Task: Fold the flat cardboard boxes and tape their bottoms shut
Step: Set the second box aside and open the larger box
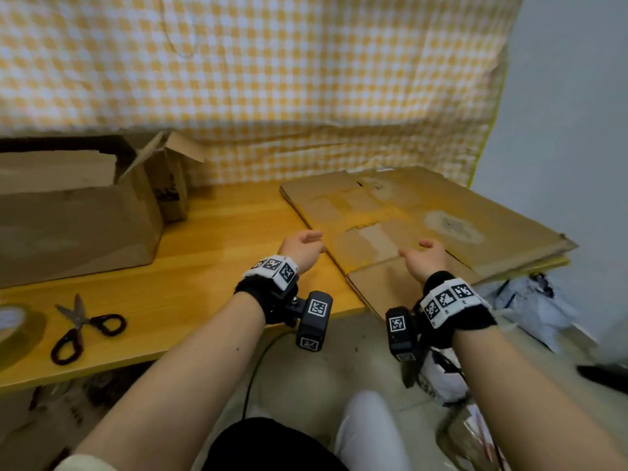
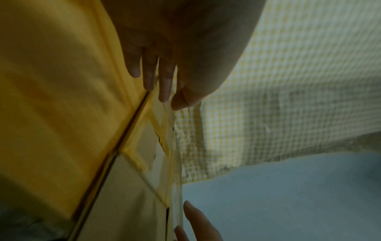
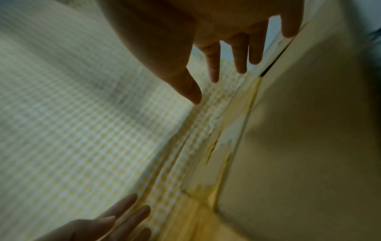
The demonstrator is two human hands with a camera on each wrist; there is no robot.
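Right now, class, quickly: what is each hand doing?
Left hand: open, holding nothing, above the flat cardboard.
Right hand: open, holding nothing, above the same cardboard.

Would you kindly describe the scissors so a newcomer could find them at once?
Start at the yellow wooden table and go to its near left edge. The scissors lie there, just right of the tape roll: steel blades pointing away, dark looped handles toward you, the only metal tool there.

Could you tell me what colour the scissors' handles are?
Black handles on the scissors, seen best in the head view.
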